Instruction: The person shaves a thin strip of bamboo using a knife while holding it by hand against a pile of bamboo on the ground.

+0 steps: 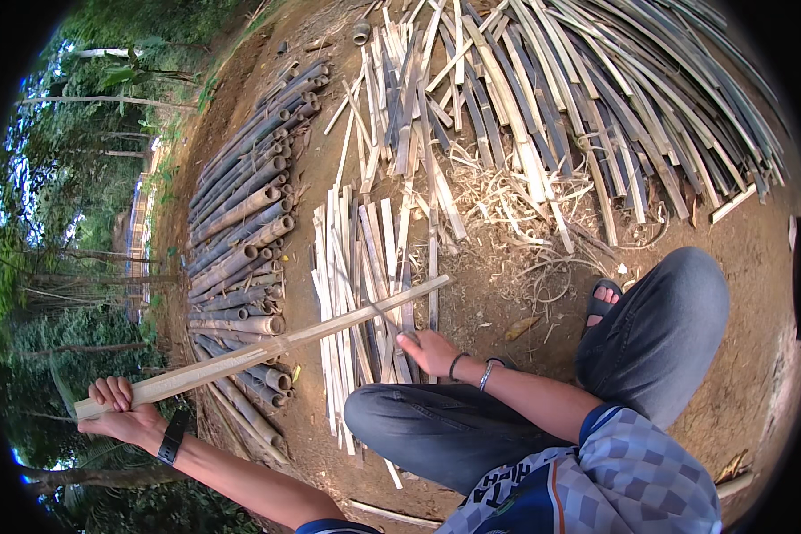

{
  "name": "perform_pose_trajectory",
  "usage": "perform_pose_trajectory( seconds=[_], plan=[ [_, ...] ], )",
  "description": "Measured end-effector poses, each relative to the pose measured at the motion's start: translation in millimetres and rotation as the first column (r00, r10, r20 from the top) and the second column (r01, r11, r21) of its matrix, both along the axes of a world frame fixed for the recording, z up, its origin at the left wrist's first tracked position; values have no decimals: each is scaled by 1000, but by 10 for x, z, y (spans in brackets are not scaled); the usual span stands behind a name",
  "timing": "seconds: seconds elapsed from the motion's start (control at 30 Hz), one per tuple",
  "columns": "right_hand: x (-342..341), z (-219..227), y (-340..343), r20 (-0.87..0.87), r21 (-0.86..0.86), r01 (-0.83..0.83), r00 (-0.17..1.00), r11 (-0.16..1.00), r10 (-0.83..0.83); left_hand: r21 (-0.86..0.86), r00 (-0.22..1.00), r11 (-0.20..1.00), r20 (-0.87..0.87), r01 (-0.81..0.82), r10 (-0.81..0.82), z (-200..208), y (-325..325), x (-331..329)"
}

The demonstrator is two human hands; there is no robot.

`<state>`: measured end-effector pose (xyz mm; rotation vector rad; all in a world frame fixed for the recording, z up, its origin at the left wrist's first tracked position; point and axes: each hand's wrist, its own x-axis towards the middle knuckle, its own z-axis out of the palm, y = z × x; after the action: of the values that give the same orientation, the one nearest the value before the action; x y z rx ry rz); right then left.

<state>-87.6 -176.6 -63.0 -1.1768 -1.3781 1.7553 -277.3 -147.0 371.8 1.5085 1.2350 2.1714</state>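
Observation:
At the far left, my left hand [116,411] is closed around the near end of a long pale bamboo strip [267,350]. The strip slants up to the right, above the ground, and its far end is free. My right hand [429,352], closed and just below the strip's right part, holds a knife [384,316]. Its thin grey blade reaches up and left across the strip and is smeared by motion; the handle is mostly hidden in my fingers. Below the strip, a bundle of split bamboo slats [334,311] lies on the ground beside my bent left leg.
Several dark bamboo poles [240,214] are stacked on the left. A large heap of long slats [587,98] spreads across the back right. Curled shavings [516,200] litter the brown dirt before me. My sandalled foot [602,301] stands at the right. Trees [71,294] line the left edge.

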Motion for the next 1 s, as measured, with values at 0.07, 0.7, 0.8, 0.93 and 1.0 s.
perform_pose_trajectory(
  seconds=[0.07, 0.7, 0.8, 0.93, 1.0],
  plan=[
    [194, -369, 31, 8, -107, 3, 1000, 994, -3, -5, 1000, 1000, -1, -17, 17, 8, -38, -35],
    [-43, -182, -28, 1, -72, 28, 1000, 997, -28, -16, 1000, 1000, -19, 1, -1, 11, -38, -163],
    [-6, 86, 25, -53, 28, -26, 998, 999, 28, -17, 1000, 1000, -24, 19, -19, 6, -5, -153],
    [26, -612, -54, 63, -74, 92, 994, 993, -87, -28, 999, 999, -22, 28, -29, 34, 48, -29],
    [151, -755, -11, 113, -282, 116, 990, 952, -87, -21, 999, 999, -28, 30, -30, 63, 55, -6]
  ],
)
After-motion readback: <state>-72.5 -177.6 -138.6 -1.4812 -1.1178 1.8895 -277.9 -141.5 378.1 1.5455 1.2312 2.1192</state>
